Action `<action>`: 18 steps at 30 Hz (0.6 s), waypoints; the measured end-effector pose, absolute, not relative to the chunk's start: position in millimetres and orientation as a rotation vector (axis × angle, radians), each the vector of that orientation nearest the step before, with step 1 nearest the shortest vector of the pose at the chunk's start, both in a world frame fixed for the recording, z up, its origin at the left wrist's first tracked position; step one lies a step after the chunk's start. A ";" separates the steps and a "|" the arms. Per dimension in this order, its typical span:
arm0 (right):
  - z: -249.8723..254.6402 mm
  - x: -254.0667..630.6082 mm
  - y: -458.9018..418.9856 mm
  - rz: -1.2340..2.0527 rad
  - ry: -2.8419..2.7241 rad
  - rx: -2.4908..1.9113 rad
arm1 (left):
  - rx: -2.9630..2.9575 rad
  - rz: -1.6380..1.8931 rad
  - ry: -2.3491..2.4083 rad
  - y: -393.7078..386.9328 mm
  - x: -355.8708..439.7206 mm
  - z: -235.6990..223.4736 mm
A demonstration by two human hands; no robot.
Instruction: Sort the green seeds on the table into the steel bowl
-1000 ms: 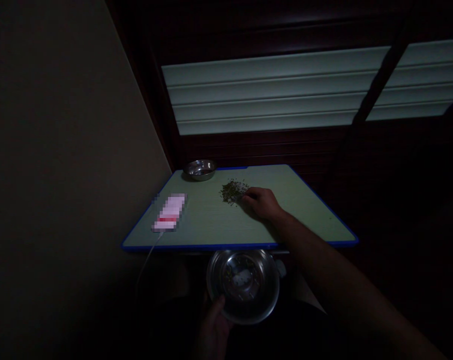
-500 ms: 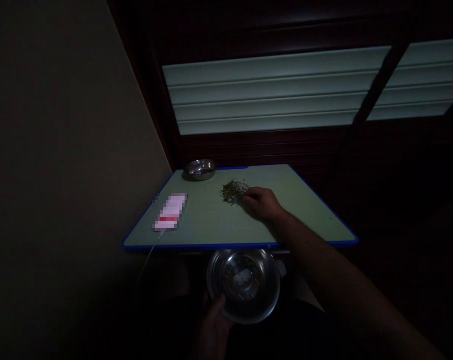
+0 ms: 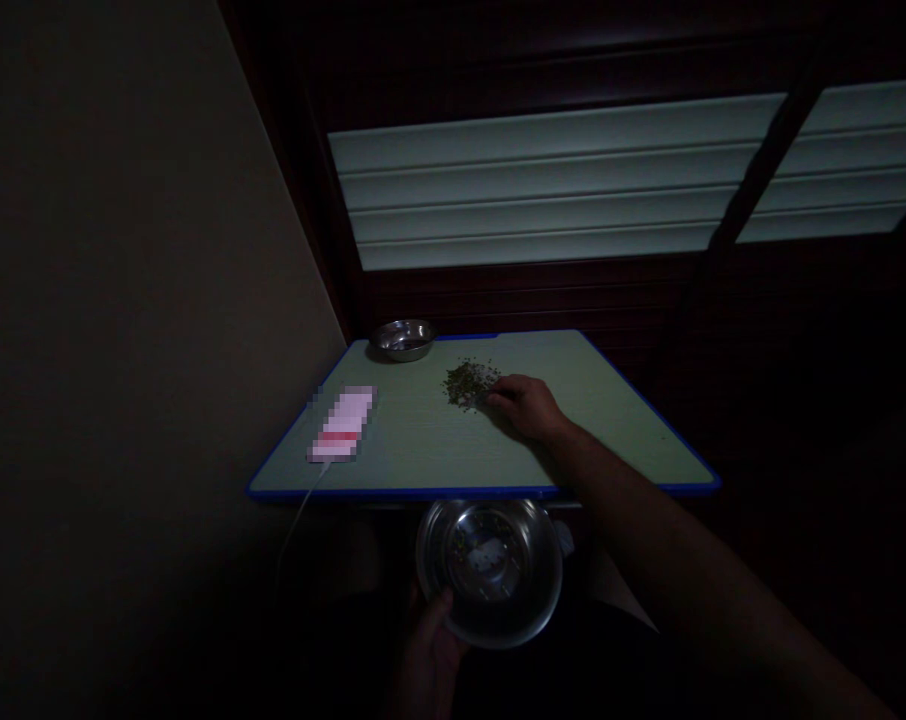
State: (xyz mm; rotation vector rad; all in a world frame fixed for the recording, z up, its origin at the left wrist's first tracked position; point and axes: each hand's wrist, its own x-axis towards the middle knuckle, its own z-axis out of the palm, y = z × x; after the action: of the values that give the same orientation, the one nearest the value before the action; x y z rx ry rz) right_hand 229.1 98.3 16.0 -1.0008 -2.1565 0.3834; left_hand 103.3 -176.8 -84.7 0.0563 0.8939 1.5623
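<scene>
The left hand clamps the large bowl at its near-left rim, apparently for steadiness, below the table; the right hand, fingertip closure undeterminable, adjoins the granular pile at right.

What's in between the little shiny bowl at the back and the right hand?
The pile of little bits lies between the small bowl and the right hand, close to the fingers. The head view shows it.
</scene>
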 end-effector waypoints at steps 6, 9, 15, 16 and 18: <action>17.8 230.3 97.3 0.355 -2.183 -0.992 | 0.054 1.556 0.879 -176.3 103.0 -83.0; 17.6 231.3 97.5 0.335 -2.188 -0.989 | 0.038 1.562 0.870 -176.8 102.6 -85.1; 17.1 233.3 98.2 0.325 -2.195 -0.974 | 0.048 1.568 0.851 -176.6 102.6 -89.2; 17.4 233.6 98.1 0.327 -2.195 -0.974 | 0.051 1.570 0.847 -176.4 102.7 -89.2; 18.5 233.8 97.6 0.334 -2.187 -0.977 | 0.049 1.575 0.834 -176.2 102.9 -88.8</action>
State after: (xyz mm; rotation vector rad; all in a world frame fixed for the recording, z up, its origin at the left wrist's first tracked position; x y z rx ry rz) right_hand 233.8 97.6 18.5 -0.9771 -2.1874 0.3340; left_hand 102.9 -176.2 -88.8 0.0488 0.8337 1.5748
